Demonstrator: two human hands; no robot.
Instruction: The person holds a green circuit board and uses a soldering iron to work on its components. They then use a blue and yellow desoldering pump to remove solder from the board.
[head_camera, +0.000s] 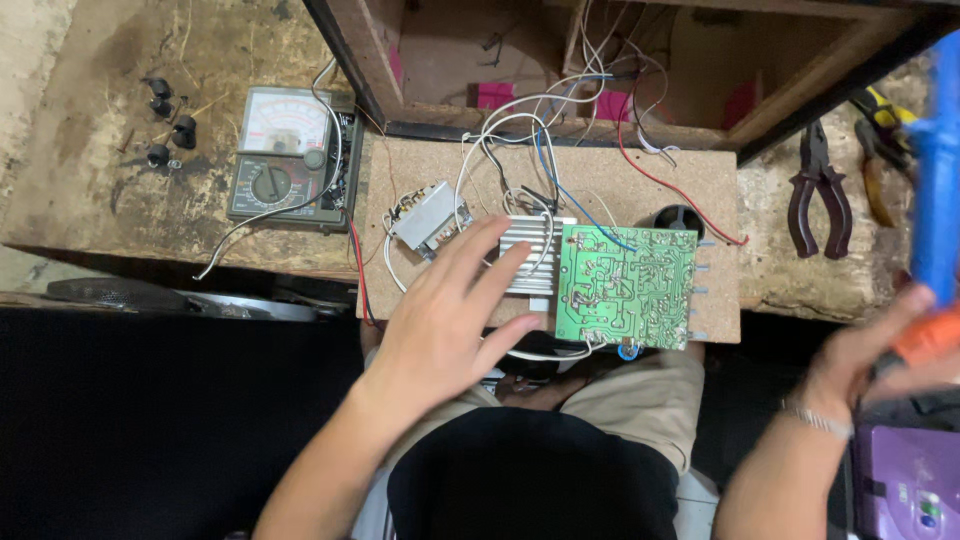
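Steadying the finned heatsink (527, 258) with the left hand (445, 325), fingers spread flat, suits while the right hand (880, 362) clenches an orange-and-blue tool (935, 215).

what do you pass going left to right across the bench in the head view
black knobs → meter → small transformer → left hand on the finned metal block → green circuit board → pliers → right hand gripping an orange and blue tool
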